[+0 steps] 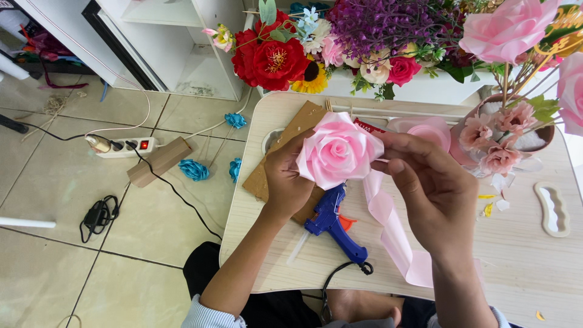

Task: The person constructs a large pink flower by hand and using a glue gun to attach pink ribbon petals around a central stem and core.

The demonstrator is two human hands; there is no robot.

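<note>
Both hands hold a pink ribbon rose above the middle of the table, approx. over its back half. Left hand is closed round the rose's left side & underside, fingers curled behind the petals. Right hand pinches at the rose's right edge w/ thumb and fingertips, gripping the pink satin ribbon where it joins the bloom. The ribbon's loose tail hangs from there and runs down across the table toward the front edge, ending in a fold near the right forearm.

Under the hands, a blue glue gun lies on the table, nozzle toward the left hand, its black cord going off the front edge. A brown cardboard sheet lies beneath the left hand, tilted, reaching toward the back-left corner. At the back edge, a white box of mixed artificial flowers: red, purple, pink, yellow. At the right back, a pot of small pink roses; a second pink ribbon rose sits just beside it, behind the right hand. A white oval cut-out piece lies near the right edge.

On the floor, left of the table: a white power strip, a wood block, blue ribbon roses, a black adapter.
</note>
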